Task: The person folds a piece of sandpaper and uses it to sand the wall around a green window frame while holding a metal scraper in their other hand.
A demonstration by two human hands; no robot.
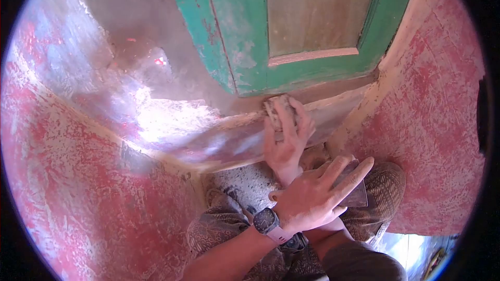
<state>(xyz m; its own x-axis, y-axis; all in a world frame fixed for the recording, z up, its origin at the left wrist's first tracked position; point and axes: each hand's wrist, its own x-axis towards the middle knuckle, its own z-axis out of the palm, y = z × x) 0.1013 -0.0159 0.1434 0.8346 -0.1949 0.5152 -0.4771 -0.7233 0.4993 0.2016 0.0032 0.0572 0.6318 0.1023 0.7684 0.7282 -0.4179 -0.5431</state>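
A: What sits nearest the camera?

B: The person's patterned trousers (219,224), knees bent in a crouch, and a forearm crossing them with a wristwatch (266,220) on it. That arm leads to the left hand (312,198).

A: What is the left hand doing?

B: It lies spread on the right knee, fingers long and apart. A flat dark scraper (357,195) shows under those fingers; whether the hand grips it or only rests on it, I cannot tell.

A: And the other hand?

B: The right hand (285,140) reaches further out, its fingers wrapped over a pale, worn sanding pad (275,112). The pad is pressed against the ledge (229,140) under the window, at the ledge's upper edge, just below the lower corner of the frame.

A: What lies beyond that?

B: The green window frame (245,47), its paint rubbed thin and dusty, with a pale panel (317,10) set inside it. On both sides stands the red wall (437,114), its paint patchy and scuffed to white.
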